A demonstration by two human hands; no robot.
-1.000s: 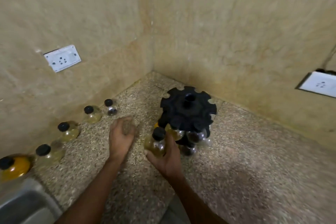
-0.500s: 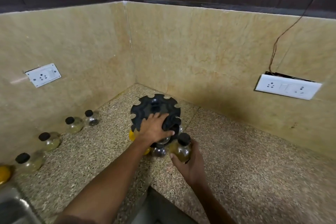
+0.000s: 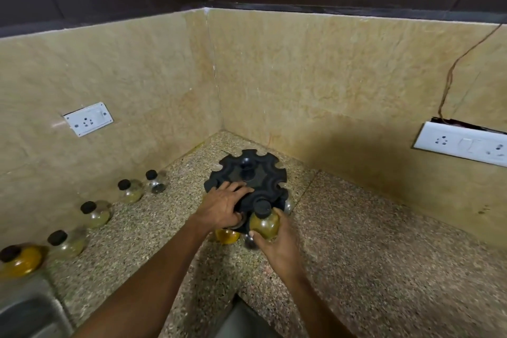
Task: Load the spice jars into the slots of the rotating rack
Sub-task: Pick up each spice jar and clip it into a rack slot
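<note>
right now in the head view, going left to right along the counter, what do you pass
orange jar → four clear loose jars, the last at → left hand on the black rack → right hand holding a jar

Two bare forearms come into view from the bottom edge, toward the black rack (image 3: 248,173) in the corner. No sleeve covers either one; both are uncovered right up to the frame's edge. The left hand (image 3: 222,207) and the right hand (image 3: 277,244) wear no glove, and no ring, watch or band shows on the fingers or wrists. Short nails show on the left hand's fingers.
</note>
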